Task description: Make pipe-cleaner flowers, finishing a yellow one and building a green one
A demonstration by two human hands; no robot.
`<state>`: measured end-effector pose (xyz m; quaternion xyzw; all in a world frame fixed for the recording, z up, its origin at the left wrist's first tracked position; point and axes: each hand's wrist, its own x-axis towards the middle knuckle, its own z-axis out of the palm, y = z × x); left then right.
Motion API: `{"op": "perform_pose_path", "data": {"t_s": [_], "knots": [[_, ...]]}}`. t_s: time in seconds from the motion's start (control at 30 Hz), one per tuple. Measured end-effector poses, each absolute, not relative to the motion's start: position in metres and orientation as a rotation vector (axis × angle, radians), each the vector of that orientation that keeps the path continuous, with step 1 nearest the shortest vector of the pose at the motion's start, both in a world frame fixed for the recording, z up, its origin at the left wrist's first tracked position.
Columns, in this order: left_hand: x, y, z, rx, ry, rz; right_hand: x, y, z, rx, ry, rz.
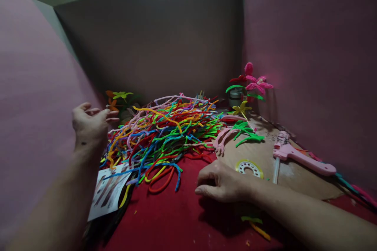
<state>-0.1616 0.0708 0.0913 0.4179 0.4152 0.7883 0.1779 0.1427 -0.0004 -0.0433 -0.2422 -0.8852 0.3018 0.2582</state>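
Note:
My left hand (91,123) is raised at the left, beside a big heap of pipe cleaners (165,129) in many colours. Its fingers are loosely bent and apart, with nothing visible in them. Just above the red tabletop (165,219), my right hand (220,182) has its fingers curled in towards the thumb; no object shows between them. Near its wrist lies a yellow-rimmed tape roll (249,168). A short green piece (251,219) and an orange piece (260,231) of pipe cleaner lie below the right forearm.
A pink glue gun (303,159) lies on a brown board (309,188) at the right. Green pipe-cleaner leaves (247,131) and a pink flower (259,83) are behind. A printed sheet (107,192) lies at left. Pink panels (309,47) flank the table.

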Motion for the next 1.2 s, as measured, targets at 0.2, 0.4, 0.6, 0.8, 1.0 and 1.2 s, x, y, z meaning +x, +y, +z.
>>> {"op": "perform_pose_path", "data": {"t_s": [0.2,0.4,0.6,0.8,1.0,1.2], "knots": [[-0.151,0.022,0.081,1.613,1.516,2.088,0.145,-0.004,-0.041,-0.674,-2.44,0.811],[-0.161,-0.048,0.066,1.69,1.777,1.928,0.15,-0.009,-0.029,-0.693,-2.371,0.791],[-0.188,-0.115,0.038,1.4,2.104,1.746,0.155,-0.02,-0.02,-0.717,-2.264,0.726],[-0.218,-0.142,-0.003,1.442,2.367,1.049,0.165,-0.01,-0.021,-0.705,-2.144,0.791],[-0.227,-0.133,-0.023,1.902,2.387,0.421,0.154,-0.025,-0.006,-0.65,-2.213,0.842],[-0.231,-0.12,-0.031,1.822,2.52,0.388,0.117,-0.06,-0.015,-0.183,-2.752,0.433]]}}
